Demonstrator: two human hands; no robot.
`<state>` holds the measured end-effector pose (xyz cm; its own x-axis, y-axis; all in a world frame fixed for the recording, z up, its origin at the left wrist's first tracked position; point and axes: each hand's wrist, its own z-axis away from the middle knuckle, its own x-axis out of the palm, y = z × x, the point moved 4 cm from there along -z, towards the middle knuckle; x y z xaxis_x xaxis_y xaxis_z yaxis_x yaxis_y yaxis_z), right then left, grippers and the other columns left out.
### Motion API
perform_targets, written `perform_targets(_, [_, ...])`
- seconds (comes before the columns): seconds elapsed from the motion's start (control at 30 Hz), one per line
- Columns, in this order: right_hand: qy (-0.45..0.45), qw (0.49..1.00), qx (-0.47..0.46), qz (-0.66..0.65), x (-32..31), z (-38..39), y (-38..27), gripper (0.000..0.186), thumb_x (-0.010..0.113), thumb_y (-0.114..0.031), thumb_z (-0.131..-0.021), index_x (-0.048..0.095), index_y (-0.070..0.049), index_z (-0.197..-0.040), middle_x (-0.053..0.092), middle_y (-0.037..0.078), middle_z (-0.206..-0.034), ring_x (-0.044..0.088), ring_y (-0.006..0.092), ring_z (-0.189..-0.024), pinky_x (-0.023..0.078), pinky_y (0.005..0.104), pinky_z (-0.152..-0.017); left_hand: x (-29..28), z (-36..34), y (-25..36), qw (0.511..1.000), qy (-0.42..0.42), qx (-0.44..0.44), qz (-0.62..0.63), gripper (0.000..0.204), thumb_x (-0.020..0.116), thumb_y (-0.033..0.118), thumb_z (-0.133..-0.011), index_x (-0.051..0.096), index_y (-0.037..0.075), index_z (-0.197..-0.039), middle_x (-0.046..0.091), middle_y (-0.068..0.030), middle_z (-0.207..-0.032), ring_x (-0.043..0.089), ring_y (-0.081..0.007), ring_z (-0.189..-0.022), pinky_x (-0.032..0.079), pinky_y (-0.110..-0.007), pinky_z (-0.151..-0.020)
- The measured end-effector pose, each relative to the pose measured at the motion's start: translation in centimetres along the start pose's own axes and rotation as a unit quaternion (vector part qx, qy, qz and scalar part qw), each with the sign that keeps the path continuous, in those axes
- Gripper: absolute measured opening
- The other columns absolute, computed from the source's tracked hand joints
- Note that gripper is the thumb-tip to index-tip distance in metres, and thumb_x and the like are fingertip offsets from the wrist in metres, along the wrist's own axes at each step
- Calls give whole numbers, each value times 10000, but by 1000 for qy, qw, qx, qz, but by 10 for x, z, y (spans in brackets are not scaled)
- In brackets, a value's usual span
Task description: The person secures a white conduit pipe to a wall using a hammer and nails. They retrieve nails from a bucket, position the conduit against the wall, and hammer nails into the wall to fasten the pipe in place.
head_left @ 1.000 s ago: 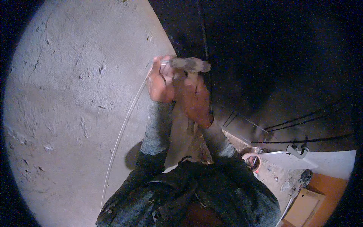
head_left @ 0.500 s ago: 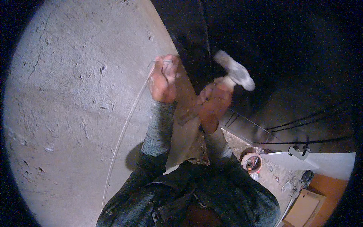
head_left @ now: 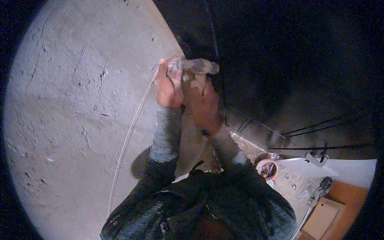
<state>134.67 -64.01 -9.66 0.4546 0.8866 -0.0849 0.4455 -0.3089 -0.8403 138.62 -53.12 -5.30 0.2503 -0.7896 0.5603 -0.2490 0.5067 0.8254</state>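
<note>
My left hand point(head_left: 168, 84) is raised at the edge of the plastered wall point(head_left: 72, 120), fingers closed round a thin white cable point(head_left: 138, 106) and a thin, rod-like piece at their tips, too small to name. The cable runs down the wall to the lower left. Just right of it, my right hand point(head_left: 204, 106), blurred by motion, is closed on the handle of a hammer. The dusty hammer head point(head_left: 197, 67) lies level with my left fingertips, at or very near the thin piece; whether they touch I cannot tell.
Past the wall's edge is a dark area point(head_left: 280, 60) with black lines, perhaps cables point(head_left: 312, 128). At lower right are a bucket of tools point(head_left: 266, 170), a white bent pipe point(head_left: 316, 161), rubble on the floor point(head_left: 298, 188) and a cardboard piece point(head_left: 322, 218) on an orange surface.
The hammer swung out to the upper right about half a second ago and is now back beside my left fingertips. My left hand has barely moved.
</note>
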Motion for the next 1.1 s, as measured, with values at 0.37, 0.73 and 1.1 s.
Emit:
perform_targets(0.37, [-17,998,-1,-55,0,8,29,309,534,-267,-932,564,-17,-1111,632,179,-905,617,373,-775,501,408,-662,9,5,11,979,-101,97,-151,406,384,300,-1023,472,-80,-1136,513,-184,-1165,522,-283,-1142,444,-379,-1022])
perform_targets(0.73, [-28,999,-8,-32,-19,-5,10,183,515,-278,-934,580,-108,-951,567,8,-762,543,134,-648,455,284,-550,2,14,8,989,-82,107,-54,452,428,308,-1007,424,-104,-1195,485,-222,-1197,504,-312,-1169,435,-402,-1031])
perform_targets(1.1, [-23,998,-33,-48,-13,5,13,173,517,-207,-936,577,-79,-1036,596,56,-888,578,165,-736,490,325,-629,-4,4,15,972,-112,131,-160,445,415,165,-1003,287,-136,-1305,362,-262,-1379,416,-352,-1285,370,-436,-1090])
